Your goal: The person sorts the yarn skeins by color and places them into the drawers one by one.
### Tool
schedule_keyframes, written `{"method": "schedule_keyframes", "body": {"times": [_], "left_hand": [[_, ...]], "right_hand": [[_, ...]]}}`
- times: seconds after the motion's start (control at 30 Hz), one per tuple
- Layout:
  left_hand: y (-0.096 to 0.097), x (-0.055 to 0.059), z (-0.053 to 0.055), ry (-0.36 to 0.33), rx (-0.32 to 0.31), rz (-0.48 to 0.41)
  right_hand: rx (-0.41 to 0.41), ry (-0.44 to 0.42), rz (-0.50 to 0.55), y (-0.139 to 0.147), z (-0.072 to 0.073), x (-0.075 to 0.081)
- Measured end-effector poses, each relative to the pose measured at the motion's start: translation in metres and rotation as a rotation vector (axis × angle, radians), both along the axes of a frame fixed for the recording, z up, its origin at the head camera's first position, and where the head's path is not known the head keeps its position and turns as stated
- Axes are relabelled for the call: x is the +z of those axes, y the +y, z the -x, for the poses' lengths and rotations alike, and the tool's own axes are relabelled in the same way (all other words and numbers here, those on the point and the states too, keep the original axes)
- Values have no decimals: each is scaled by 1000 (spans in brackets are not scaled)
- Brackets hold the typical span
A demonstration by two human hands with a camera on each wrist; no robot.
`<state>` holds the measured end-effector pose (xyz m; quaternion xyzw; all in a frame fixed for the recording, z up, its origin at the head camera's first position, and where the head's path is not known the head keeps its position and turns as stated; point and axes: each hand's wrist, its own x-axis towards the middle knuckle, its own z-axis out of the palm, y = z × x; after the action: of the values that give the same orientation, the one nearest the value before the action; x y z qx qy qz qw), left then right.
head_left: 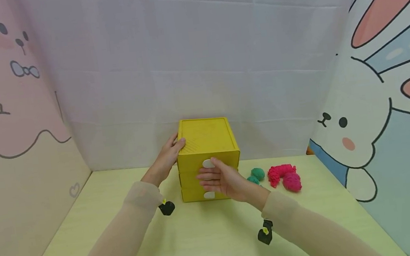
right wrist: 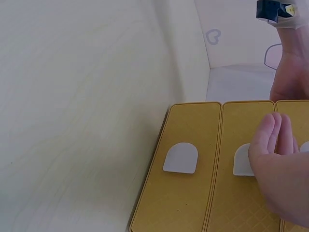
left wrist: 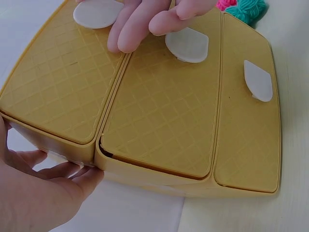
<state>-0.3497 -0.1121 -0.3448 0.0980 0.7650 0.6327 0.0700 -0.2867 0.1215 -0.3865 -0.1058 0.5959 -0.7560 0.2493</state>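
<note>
A yellow three-drawer box with white tab handles stands upright at the back of the table. My left hand rests against its left side, thumb at the top edge; in the left wrist view the fingers lie along the side wall. In front of the drawer fronts is my right hand, fingers extended and palm turned sideways, thumb beside the top white handle. The right hand partly covers the middle handle in the right wrist view. A thin dark gap shows at one corner of the middle drawer.
Right of the box lie teal yarn balls and pink yarn bundles. A white sheet hangs behind the table. Side walls carry a bear drawing and a rabbit drawing.
</note>
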Motion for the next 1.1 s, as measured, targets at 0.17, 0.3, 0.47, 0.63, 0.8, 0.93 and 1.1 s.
{"method": "schedule_keyframes", "body": {"times": [0.17, 0.3, 0.47, 0.63, 0.8, 0.93, 1.1], "left_hand": [[0, -1, 2, -5, 5, -13], [1, 1, -1, -6, 7, -13], [3, 4, -5, -2, 3, -10], [4, 8, -7, 1, -1, -1], [3, 7, -5, -5, -2, 0], [3, 7, -5, -12, 6, -5], [4, 10, -8, -18, 10, -2]], "right_hand": [[1, 1, -10, 0, -1, 1], [28, 16, -39, 3, -1, -1], [45, 30, -89, 12, -3, -3], [51, 55, -133, 27, -7, -2], [49, 78, -156, 42, -10, -1], [31, 104, -198, 52, -13, -2], [6, 101, -233, 60, -13, -8]]}}
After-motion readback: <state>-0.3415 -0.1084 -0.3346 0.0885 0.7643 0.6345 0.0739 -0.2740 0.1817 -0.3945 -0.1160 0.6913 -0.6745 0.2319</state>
